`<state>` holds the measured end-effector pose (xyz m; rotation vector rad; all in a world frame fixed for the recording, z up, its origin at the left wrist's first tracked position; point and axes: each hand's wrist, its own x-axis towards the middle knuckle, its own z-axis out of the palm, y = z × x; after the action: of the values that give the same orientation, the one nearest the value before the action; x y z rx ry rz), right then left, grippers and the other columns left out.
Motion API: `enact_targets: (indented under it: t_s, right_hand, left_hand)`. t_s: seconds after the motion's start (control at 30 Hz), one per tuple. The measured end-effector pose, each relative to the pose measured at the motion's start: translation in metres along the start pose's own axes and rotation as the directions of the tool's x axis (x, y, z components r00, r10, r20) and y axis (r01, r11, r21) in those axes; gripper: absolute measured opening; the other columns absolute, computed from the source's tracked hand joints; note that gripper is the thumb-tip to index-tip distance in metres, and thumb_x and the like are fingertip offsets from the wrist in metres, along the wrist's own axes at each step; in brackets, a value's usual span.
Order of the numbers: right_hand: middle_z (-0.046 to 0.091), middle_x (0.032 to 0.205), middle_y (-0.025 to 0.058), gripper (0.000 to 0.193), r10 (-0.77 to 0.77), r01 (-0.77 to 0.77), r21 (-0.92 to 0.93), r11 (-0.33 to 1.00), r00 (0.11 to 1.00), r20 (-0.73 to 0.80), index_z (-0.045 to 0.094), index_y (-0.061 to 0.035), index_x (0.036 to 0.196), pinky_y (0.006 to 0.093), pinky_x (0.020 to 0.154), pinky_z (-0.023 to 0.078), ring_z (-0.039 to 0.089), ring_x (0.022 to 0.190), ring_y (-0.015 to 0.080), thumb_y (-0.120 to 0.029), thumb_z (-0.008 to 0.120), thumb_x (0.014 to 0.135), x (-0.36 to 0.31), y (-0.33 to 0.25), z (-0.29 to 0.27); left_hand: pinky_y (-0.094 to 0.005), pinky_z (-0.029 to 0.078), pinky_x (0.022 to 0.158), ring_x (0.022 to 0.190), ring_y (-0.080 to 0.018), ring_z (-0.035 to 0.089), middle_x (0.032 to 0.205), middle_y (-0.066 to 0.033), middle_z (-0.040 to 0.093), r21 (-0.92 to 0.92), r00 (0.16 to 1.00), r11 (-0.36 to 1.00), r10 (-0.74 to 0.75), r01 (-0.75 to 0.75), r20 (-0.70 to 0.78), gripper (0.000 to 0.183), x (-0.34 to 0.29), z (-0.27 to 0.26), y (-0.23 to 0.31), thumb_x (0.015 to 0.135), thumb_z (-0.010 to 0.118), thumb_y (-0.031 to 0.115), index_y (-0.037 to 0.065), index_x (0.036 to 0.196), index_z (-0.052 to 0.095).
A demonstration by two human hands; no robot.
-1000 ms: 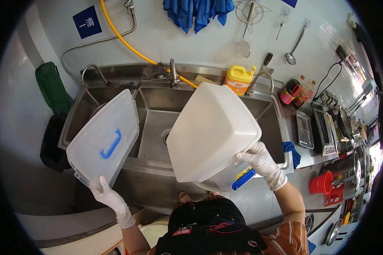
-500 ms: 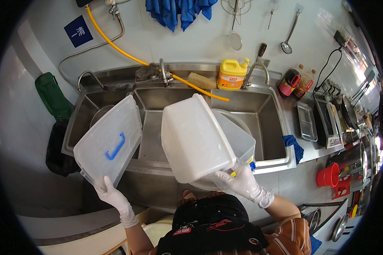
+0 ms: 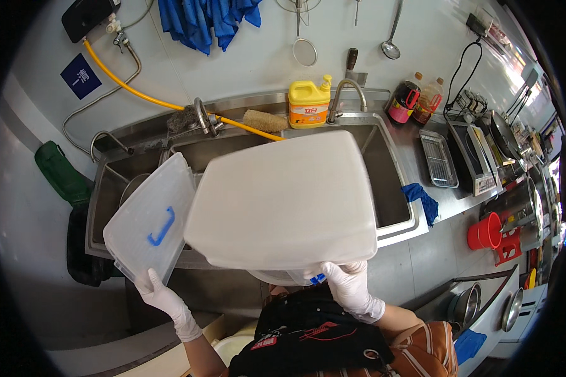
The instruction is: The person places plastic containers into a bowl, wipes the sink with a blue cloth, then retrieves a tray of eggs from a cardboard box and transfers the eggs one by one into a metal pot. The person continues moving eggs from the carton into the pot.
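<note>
Both my hands wear white gloves. My left hand (image 3: 165, 303) grips the near edge of a translucent plastic lid (image 3: 138, 223) with a blue handle, held tilted over the left part of the sink. In front of me, my right hand (image 3: 356, 292) is closed on the near rim of a whitish plastic storage box (image 3: 283, 201), next to a blue latch (image 3: 317, 279). The box's broad flat bottom faces up, so its inside is hidden. It covers much of the middle and right basins. Some clear plastic shows below its near edge.
The steel sink (image 3: 415, 217) has taps along its back. A yellow detergent bottle (image 3: 308, 105), a sponge (image 3: 264, 121) and a yellow hose (image 3: 138, 94) are behind the box. A blue cloth (image 3: 421, 202) hangs at the sink's right corner. A red bucket (image 3: 484, 232) stands further right.
The box has turned in my right hand, so its bottom now faces up and fills more of the view. My left hand still holds the lid, slightly lower. The view has shifted to the right.
</note>
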<state>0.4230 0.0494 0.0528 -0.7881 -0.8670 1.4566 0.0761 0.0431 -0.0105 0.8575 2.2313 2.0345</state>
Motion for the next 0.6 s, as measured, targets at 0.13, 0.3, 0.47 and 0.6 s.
enact_targets:
  t_s: [0.13,0.3,0.47,0.6]
  right_hand:
    - [0.066,0.104,0.0172,0.027,-0.064,0.096,0.188,0.978,0.984,-0.168,0.058,0.0038,0.113,0.0388,0.081,0.057,0.068,0.088,0.0303,-0.011,0.062,0.091,0.006,0.005,0.005]
    - [0.060,0.112,0.0158,0.027,-0.008,0.177,0.404,0.897,0.923,-0.385,0.050,0.0018,0.117,0.0375,0.095,0.052,0.062,0.104,0.0281,-0.009,0.057,0.094,0.023,-0.007,0.009]
    - [0.053,0.118,0.0159,0.023,0.021,0.231,0.469,0.852,0.882,-0.471,0.046,0.0053,0.111,0.0355,0.107,0.045,0.057,0.112,0.0289,-0.011,0.053,0.097,0.055,-0.013,0.001]
    - [0.052,0.116,0.0156,0.027,0.173,0.195,0.597,0.778,0.847,-0.502,0.043,0.0051,0.118,0.0362,0.102,0.050,0.056,0.113,0.0313,-0.009,0.052,0.096,0.072,-0.003,-0.003]
  left_hand:
    - [-0.0317,0.044,0.089,0.092,-0.0177,0.056,0.104,-0.0093,0.061,-0.079,0.999,0.997,0.013,-0.010,0.035,0.020,-0.005,0.010,0.002,0.091,0.062,0.006,-0.006,0.106,0.057]
    - [-0.0308,0.043,0.089,0.092,-0.0170,0.055,0.103,-0.0081,0.061,-0.086,0.995,0.996,0.030,-0.022,0.093,0.020,-0.009,0.018,0.004,0.091,0.063,0.007,-0.005,0.105,0.057]
    - [-0.0312,0.043,0.090,0.093,-0.0171,0.055,0.104,-0.0088,0.061,-0.110,0.994,0.994,0.013,0.000,0.111,0.020,-0.011,0.020,0.008,0.091,0.062,0.008,-0.005,0.106,0.057]
    - [-0.0310,0.043,0.090,0.094,-0.0173,0.056,0.106,-0.0090,0.061,-0.149,0.993,0.989,0.010,0.007,0.113,0.023,-0.015,0.021,0.017,0.091,0.062,0.008,-0.006,0.109,0.055]
